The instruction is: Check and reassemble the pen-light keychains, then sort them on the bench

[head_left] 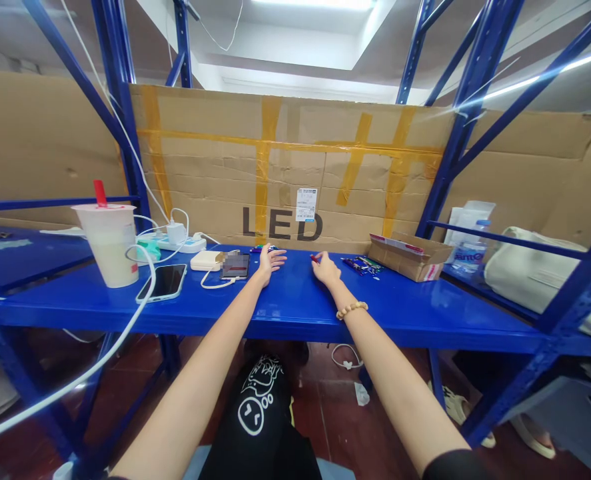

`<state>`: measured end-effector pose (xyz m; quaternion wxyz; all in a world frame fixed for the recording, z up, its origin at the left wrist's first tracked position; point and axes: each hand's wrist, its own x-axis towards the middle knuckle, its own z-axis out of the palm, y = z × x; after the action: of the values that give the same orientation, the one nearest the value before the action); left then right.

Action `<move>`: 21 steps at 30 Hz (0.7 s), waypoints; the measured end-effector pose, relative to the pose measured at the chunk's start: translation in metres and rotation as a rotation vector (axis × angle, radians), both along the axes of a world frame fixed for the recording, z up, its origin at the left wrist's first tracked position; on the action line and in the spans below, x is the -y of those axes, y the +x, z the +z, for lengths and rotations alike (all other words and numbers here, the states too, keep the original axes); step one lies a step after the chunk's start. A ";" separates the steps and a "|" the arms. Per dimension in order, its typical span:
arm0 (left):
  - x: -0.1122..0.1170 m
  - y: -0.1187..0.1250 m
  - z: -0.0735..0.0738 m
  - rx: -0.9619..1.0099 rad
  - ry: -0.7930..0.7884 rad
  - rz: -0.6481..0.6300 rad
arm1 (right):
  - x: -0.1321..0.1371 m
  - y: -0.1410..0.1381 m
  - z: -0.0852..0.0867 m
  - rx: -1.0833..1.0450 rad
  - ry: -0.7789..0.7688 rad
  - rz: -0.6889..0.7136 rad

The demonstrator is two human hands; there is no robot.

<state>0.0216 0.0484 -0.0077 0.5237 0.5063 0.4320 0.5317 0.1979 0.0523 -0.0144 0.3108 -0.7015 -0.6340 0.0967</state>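
My left hand (271, 261) rests at the blue tabletop with its fingers stretched out and nothing held in them. Just behind it, partly covered, lies a small group of colourful little pieces (256, 249). Between the closed fingertips of my right hand (327, 269) is a small dark red piece (315, 258), too small to name. To the right of that hand, a loose pile of small dark, shiny pieces (366, 265) is spread on the table. Beyond the pile stands an open cardboard box (409, 257).
Left of my hands are a phone with a cable (235, 266), a white charger block (206, 261), another phone (162, 282), a power strip (188, 245) and a drink cup (109, 247). A cardboard wall (215, 173) closes off the back. Blue posts (462, 133) frame both sides.
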 end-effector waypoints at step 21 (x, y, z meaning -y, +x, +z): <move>-0.011 -0.001 -0.013 0.008 0.145 0.374 | -0.032 -0.052 0.017 0.663 0.163 0.179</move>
<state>0.0207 0.0598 -0.0203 0.3795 0.4515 0.4772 0.6514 0.1463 0.0847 0.0022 0.1333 -0.6091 -0.7652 -0.1605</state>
